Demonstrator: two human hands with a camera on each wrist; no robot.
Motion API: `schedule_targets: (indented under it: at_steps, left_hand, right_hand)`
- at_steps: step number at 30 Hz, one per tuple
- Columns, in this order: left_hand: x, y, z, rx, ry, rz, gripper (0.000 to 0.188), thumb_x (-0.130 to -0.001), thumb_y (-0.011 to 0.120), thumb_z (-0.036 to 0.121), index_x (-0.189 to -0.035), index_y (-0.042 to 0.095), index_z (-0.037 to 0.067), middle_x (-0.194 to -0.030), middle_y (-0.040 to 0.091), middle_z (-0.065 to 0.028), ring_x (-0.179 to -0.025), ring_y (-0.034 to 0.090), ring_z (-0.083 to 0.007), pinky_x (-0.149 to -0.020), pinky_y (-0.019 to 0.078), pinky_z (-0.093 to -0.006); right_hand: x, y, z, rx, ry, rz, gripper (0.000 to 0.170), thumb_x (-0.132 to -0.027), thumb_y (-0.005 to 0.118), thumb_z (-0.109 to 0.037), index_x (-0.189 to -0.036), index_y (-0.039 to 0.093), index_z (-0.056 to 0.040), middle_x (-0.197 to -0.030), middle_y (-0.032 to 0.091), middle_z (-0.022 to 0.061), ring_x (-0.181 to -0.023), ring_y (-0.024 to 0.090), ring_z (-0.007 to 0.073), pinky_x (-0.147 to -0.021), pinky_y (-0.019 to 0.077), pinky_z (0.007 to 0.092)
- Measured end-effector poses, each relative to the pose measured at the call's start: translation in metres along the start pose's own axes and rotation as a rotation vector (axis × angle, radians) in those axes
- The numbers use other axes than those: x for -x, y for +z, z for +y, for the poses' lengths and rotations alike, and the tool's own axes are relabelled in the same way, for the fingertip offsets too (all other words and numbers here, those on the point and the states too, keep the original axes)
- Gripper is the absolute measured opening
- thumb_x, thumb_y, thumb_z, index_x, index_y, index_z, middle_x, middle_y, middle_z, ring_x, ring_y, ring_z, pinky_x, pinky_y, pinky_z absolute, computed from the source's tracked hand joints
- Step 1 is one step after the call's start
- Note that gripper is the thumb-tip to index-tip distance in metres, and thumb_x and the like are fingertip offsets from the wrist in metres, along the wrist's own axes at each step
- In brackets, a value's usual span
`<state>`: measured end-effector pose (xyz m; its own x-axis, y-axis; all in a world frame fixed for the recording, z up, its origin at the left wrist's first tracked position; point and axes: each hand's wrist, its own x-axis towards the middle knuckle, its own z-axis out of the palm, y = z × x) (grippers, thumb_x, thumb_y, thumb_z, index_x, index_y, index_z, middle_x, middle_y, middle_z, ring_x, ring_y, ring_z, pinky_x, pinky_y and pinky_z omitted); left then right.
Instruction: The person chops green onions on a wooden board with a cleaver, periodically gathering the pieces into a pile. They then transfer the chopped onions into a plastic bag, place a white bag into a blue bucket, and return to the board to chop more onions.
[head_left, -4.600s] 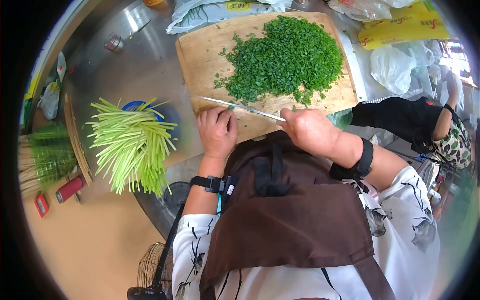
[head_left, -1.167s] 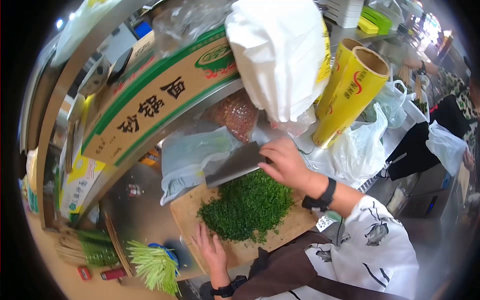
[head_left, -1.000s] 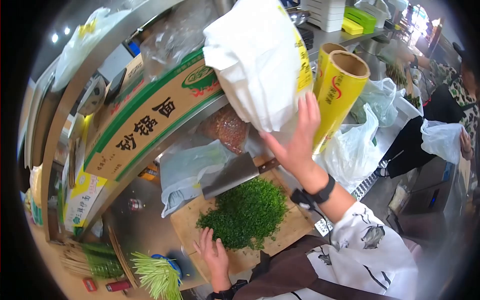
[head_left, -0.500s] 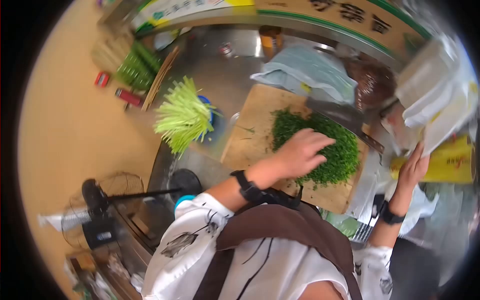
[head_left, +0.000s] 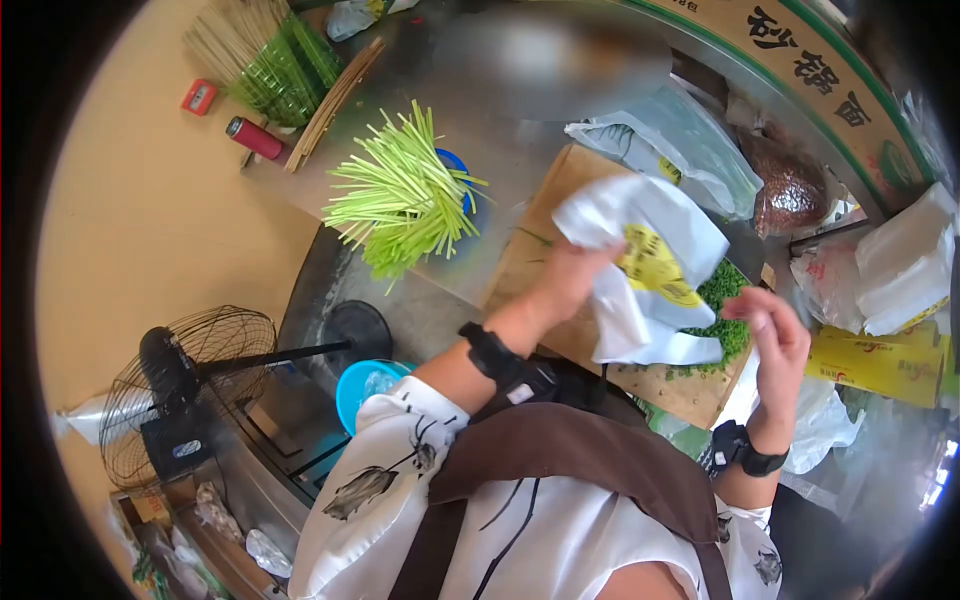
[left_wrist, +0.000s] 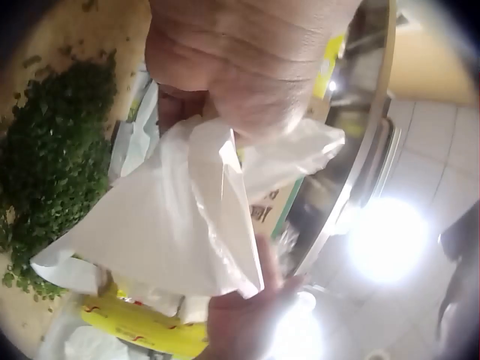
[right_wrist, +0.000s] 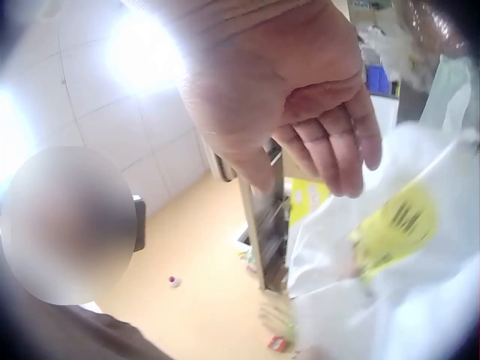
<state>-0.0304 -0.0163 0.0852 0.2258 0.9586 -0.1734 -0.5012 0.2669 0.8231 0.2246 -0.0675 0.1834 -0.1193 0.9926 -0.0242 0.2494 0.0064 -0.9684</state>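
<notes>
In the head view my left hand (head_left: 575,275) pinches a white plastic bag (head_left: 655,270) with a yellow printed patch by one end, over the cutting board (head_left: 550,195). In the left wrist view the bag (left_wrist: 172,217) hangs creased from those fingers. My right hand (head_left: 775,330) is to the right of the bag, fingers loosely bent. Its palm (right_wrist: 292,82) shows nothing held in the right wrist view. Chopped green scallions (head_left: 728,335) lie on the board, partly hidden by the bag. The knife's blade is out of sight behind the bag.
A bunch of pale green stalks (head_left: 405,195) sits in a blue container (head_left: 452,160) left of the board. A filled plastic bag (head_left: 695,140) and a bag of red-brown contents (head_left: 790,185) lie behind it. A stack of white bags (head_left: 910,265) and yellow rolls (head_left: 880,365) are right.
The knife, earlier in my right hand, was laid across the board's far side. My right hand reached to the white bag stack; now one bag is in my left hand over the scallions.
</notes>
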Motion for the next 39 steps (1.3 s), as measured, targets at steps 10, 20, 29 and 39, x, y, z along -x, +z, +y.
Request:
schedule_targets:
  at_steps: [10, 20, 29, 39]
  left_hand:
    - [0.02, -0.042, 0.078, 0.563, -0.187, -0.146, 0.047, -0.101, 0.042, 0.035, -0.133, 0.046, 0.0, -0.123, 0.061, -0.0148, -0.11, 0.061, -0.027, -0.097, 0.0479, -0.0396]
    - [0.063, -0.084, 0.065, 0.034, -0.181, 0.049, 0.037, -0.093, 0.063, 0.021, -0.123, 0.057, 0.001, -0.112, 0.065, -0.007, -0.098, 0.064, -0.0162, -0.087, 0.0522, -0.0319]
    - [0.265, -0.199, 0.069, -0.122, -0.137, 0.349, 0.056, -0.095, 0.061, 0.026, -0.143, 0.041, 0.004, -0.138, 0.051, -0.0137, -0.124, 0.052, -0.0228, -0.101, 0.0454, -0.0382]
    - [0.432, -0.264, 0.04, -0.162, 0.142, 0.809, 0.094, -0.079, 0.077, 0.012, -0.152, 0.018, 0.012, -0.149, 0.035, -0.0181, -0.136, 0.037, -0.0297, -0.108, 0.0361, -0.0417]
  right_hand:
    - [-0.035, 0.091, 0.066, -1.21, 0.266, -0.397, 0.078, -0.097, 0.034, -0.062, -0.141, 0.039, 0.0019, -0.139, 0.05, 0.0135, -0.128, 0.046, 0.0231, -0.108, 0.0347, 0.0388]
    - [-0.025, 0.12, 0.058, -0.574, 0.297, -0.048, 0.03, -0.092, 0.06, -0.013, -0.117, 0.059, 0.0045, -0.114, 0.065, 0.0101, -0.104, 0.062, 0.018, -0.094, 0.0451, 0.0315]
    - [-0.042, 0.127, 0.024, -0.745, 0.115, -0.353, 0.035, -0.095, 0.058, -0.017, -0.122, 0.054, 0.0041, -0.115, 0.064, 0.0148, -0.106, 0.062, 0.024, -0.094, 0.046, 0.041]
    - [0.001, 0.272, -0.039, -0.393, 0.279, -0.899, 0.036, -0.089, 0.059, -0.009, -0.122, 0.056, 0.0037, -0.113, 0.065, 0.0106, -0.103, 0.063, 0.0198, -0.091, 0.0493, 0.033]
